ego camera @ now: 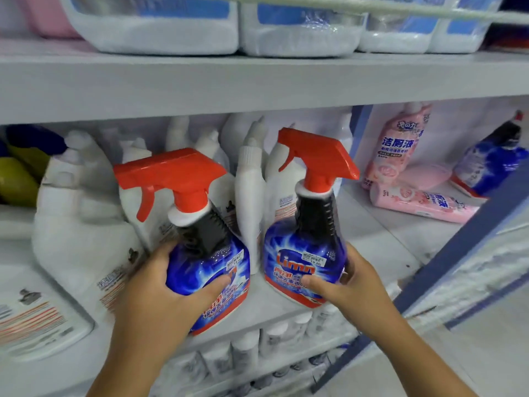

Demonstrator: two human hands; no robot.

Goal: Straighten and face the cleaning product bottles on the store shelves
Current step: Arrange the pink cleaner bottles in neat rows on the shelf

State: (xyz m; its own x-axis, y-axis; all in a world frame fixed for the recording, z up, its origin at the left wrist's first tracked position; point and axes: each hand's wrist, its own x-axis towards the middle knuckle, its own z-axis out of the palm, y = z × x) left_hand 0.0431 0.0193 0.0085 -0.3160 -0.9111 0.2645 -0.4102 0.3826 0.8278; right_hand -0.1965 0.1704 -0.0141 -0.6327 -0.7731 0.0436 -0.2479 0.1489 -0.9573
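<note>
Nearest the camera, two hands each grasp one of two blue spray bottles with red trigger heads at the front edge of the middle shelf (286, 306). The left hand (160, 285) wraps the left spray bottle (210, 270), thumb across its label, and that bottle tilts to the left with its trigger pointing left. The right hand (347, 282) grips the right spray bottle (294, 262), thumb on the front label and fingers round the far side; this one stands nearly upright with its label facing out. The two bottles stand close beside each other without touching. Directly behind and between them a slim white bottle (249, 196) stands upright, with a crowd of larger white bottles (83, 213) filling the shelf to the left, too blurred to count. Further left sit yellow bottles with dark blue caps (17, 179). Beyond a blue upright (361, 130) on the right, one pink bottle (398, 147) stands and another pink bottle (420, 202) lies flat, beside a leaning dark blue bottle (492, 161). The upper shelf (257, 81) carries large white jugs with blue labels (300, 30).
</note>
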